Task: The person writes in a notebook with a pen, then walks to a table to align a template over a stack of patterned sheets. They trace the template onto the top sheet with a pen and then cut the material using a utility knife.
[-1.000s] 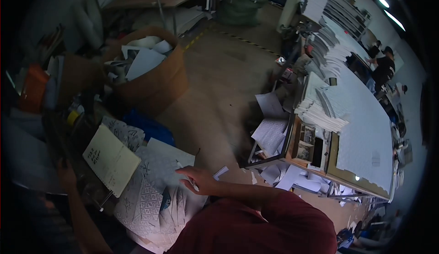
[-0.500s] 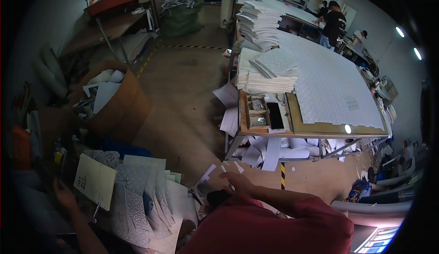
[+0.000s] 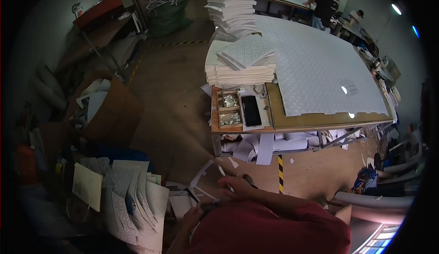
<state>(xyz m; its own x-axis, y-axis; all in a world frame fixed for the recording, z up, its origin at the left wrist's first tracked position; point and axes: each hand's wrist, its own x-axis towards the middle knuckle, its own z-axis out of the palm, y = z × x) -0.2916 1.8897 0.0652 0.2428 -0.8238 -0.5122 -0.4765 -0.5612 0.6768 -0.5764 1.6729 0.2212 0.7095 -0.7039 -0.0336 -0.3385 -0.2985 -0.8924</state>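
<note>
My right hand (image 3: pixel 235 188) is in front of my red shirt, with its fingers closed round a thin white pen-like tool (image 3: pixel 222 169). Beside it on the left, my left hand (image 3: pixel 193 216) is low at my body, its fingers bent near a small dark thing; what it holds, if anything, I cannot make out. A notepad (image 3: pixel 88 186) stands tilted at the lower left, next to several patterned sheets (image 3: pixel 132 203).
A worktable (image 3: pixel 292 129) bears stacked sheets (image 3: pixel 240 73), a large patterned sheet (image 3: pixel 315 66), a phone (image 3: pixel 251 111) and a compartment box (image 3: pixel 229 109). A round bin (image 3: pixel 121 110) of scraps stands left. A person (image 3: pixel 325 7) works at the back right.
My left hand has moved right, from beside the notepad to near my right hand. The view has shifted, and the table now appears further left and closer.
</note>
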